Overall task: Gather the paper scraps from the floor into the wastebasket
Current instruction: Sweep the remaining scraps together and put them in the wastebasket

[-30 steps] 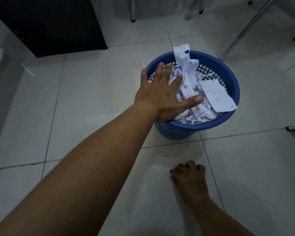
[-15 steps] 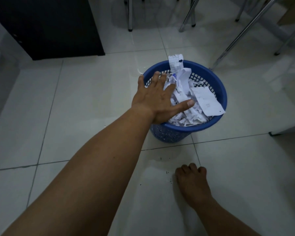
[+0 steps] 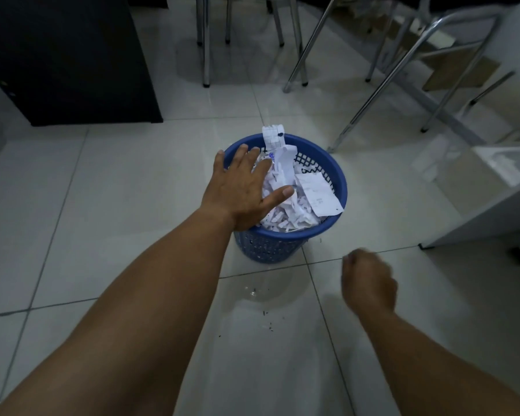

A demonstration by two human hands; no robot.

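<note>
A blue plastic wastebasket (image 3: 339,181) stands on the white tiled floor, heaped with white paper scraps (image 3: 285,217). A flat receipt (image 3: 318,195) lies on top at the right, and a folded strip sticks up at the far rim. My left hand (image 3: 243,187) lies flat on the heap at the basket's left side, fingers straight and thumb spread. My right hand (image 3: 368,282) hovers in front of the basket to the right, blurred, with its fingers curled and nothing visible in it. Tiny dark specks (image 3: 266,319) dot the tile before the basket.
A black cabinet (image 3: 63,55) stands at the back left. Metal chair and table legs (image 3: 297,46) crowd the floor behind and right of the basket. A white furniture edge (image 3: 493,211) juts in at the right.
My right hand has lifted off the floor and moved right and forward. My left hand stays on the paper heap. The view has pulled back and tilted up.
</note>
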